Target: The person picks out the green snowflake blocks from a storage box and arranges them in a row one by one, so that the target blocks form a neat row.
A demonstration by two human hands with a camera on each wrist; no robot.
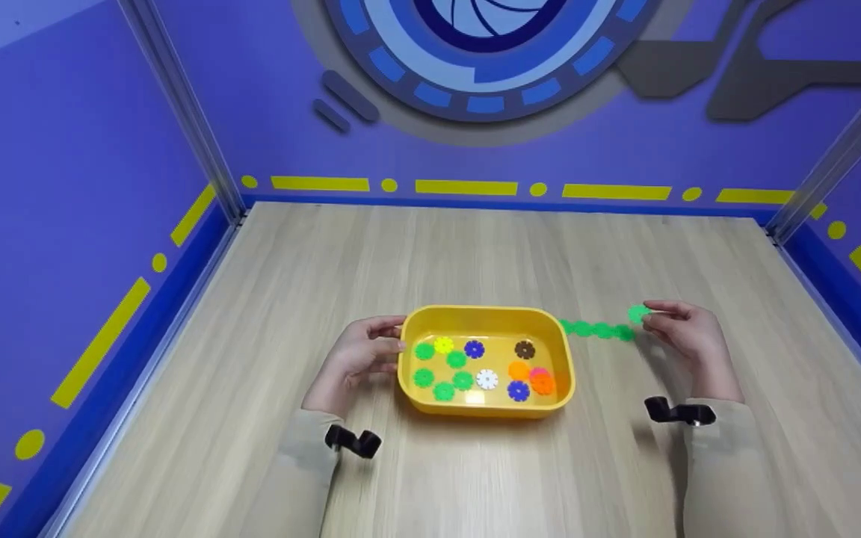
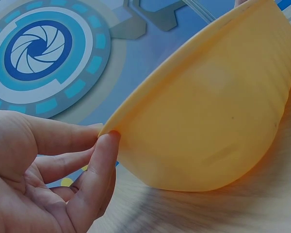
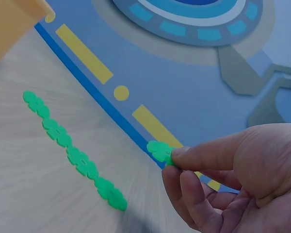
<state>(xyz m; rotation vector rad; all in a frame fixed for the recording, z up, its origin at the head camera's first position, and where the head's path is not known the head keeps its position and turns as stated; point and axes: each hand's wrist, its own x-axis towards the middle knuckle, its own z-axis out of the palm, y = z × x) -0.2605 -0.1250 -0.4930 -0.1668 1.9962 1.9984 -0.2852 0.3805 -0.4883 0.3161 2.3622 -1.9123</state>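
My left hand (image 1: 359, 351) pinches the left rim of a yellow plastic bin (image 1: 475, 410); the left wrist view shows thumb and fingers on that rim. Inside lie several notched plastic discs: green (image 1: 443, 391), blue (image 1: 474, 349), orange (image 1: 542, 384), a white disc (image 1: 486, 379), a brown disc (image 1: 525, 349) and a yellow disc (image 1: 443, 344). Between thumb and fingertips, my right hand (image 1: 688, 332) holds a green notched disc (image 3: 160, 151) above the table. Just below and left of it, a chain of joined green discs (image 3: 81, 161) lies on the wood, its left end partly hidden by the bin in the head view.
A light wooden tabletop (image 1: 326, 261) carries everything. Purple-blue panels with yellow dashes (image 1: 466, 187) rise behind it and at both sides, with metal posts (image 1: 187, 112) at the corners. Black wrist mounts (image 1: 353, 441) sit on both sleeves.
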